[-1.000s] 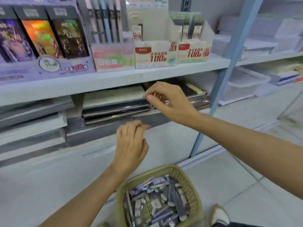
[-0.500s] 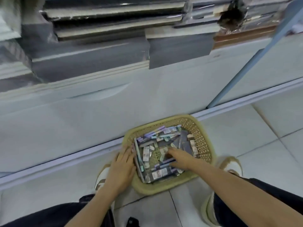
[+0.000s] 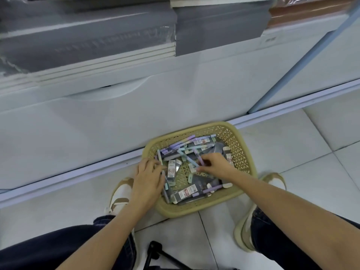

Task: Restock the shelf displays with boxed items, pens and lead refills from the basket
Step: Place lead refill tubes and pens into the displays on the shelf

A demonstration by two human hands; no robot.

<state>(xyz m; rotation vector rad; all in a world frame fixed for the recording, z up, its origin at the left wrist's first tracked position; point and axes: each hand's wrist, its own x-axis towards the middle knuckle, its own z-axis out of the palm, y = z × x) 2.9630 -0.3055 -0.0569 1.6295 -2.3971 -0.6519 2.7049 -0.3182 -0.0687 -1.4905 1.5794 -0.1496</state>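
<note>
A tan plastic basket [image 3: 238,145] stands on the tiled floor against the base of the shelf unit. Inside lie several pastel pens [image 3: 187,158] and dark lead refill packs [image 3: 188,192] with white labels. My left hand [image 3: 149,180] rests over the basket's left rim, fingers touching the packs at that edge. Over the middle of the basket, my right hand [image 3: 214,165] has its fingertips pinched on a pastel pen. Nothing has left the basket.
The white shelf base [image 3: 116,117] with a curved handle cut-out runs behind the basket. Stacked grey and brown pads [image 3: 93,43] fill the shelf above. A blue upright post [image 3: 296,61] stands at the right. My shoes [image 3: 119,193] flank the basket; a black tripod leg [image 3: 155,252] lies near.
My view dropped from the shelf to the floor. Both hands came down from the shelf to the basket; the right hand now moves up among the pens and pinches one.
</note>
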